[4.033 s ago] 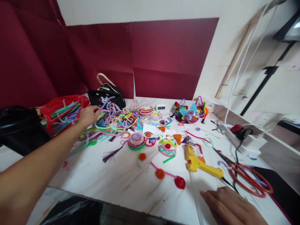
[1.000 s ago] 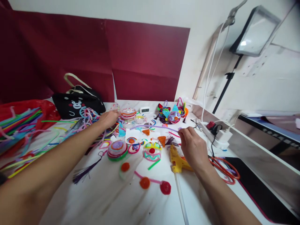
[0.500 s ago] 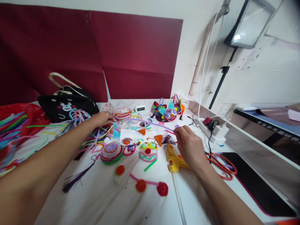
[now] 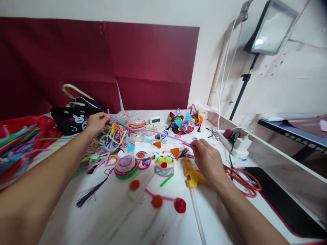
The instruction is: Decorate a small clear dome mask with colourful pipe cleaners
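Observation:
My right hand (image 4: 205, 156) pinches one end of a long purple pipe cleaner (image 4: 165, 135), just above the yellow glue gun (image 4: 191, 173). My left hand (image 4: 97, 122) is closed on a short purple piece near the black bag, over the pile of coloured pipe cleaners (image 4: 109, 143). Whether that piece belongs to the same long pipe cleaner is unclear. Between the hands lie a clown face (image 4: 164, 166), a round coiled disc (image 4: 125, 166) and orange triangles (image 4: 175, 153). Nearer me sits a pink strip (image 4: 165, 198) with orange and red discs.
A black bag (image 4: 68, 119) and red plastic (image 4: 48, 126) stand at the left. Behind are a small clock (image 4: 155, 120) and decorated balls (image 4: 186, 122). At right are a power strip (image 4: 235, 144), an orange cable (image 4: 242, 189) and a black tablet (image 4: 281, 197).
My left hand has moved left and slightly up, and a purple tip now shows above its fingers. My right hand has kept its grip. The view has shifted slightly.

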A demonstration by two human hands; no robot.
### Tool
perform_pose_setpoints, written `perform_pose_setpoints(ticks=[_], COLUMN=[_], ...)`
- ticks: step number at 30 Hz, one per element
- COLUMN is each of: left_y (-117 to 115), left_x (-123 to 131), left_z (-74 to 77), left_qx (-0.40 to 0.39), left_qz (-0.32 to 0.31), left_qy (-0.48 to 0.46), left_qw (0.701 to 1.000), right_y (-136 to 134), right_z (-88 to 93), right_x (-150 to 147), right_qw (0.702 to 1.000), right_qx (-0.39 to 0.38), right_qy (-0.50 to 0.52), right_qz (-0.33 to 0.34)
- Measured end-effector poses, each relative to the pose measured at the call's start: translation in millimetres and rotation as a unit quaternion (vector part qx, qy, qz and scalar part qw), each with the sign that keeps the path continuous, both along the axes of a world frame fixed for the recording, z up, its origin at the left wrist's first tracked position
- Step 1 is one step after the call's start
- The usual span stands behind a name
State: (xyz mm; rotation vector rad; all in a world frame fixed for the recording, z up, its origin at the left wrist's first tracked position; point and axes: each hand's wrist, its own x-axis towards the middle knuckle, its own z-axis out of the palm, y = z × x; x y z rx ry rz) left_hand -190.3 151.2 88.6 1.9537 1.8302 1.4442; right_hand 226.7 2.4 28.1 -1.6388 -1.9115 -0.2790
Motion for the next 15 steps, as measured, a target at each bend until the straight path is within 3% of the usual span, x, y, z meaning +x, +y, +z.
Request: perform_pose_setpoints(ticks=[4, 8, 12, 15], left_y=[2.7, -2.5, -19.4, -30.1], left_x=[-3.8, -12.0, -19.7, -27.0], left_z=[0.5, 8.9, 13.5, 6.6], left_qx=[-0.012, -0.016, -0.080, -0.125], left_qz=[0.041, 0.049, -0.002, 0.002], left_qy=[-0.124, -0.175, -0.136, -0.057], left_qw=[0.991, 0.983, 0.987, 0.991], right_y=[2.5, 3.3, 0.9, -0.5], right_z=[-4.1, -6.5, -4.8, -3.2], right_x=[1.1, 1.6, 0.3, -0.8], right_qw=[1.000, 1.000, 1.000, 1.000], right_qx=[-0.002, -0.009, -0.017, -0.019], right_qy=[0.001, -0.003, -0.004, -0.005], right_qz=[0.001, 0.011, 0.017, 0.014])
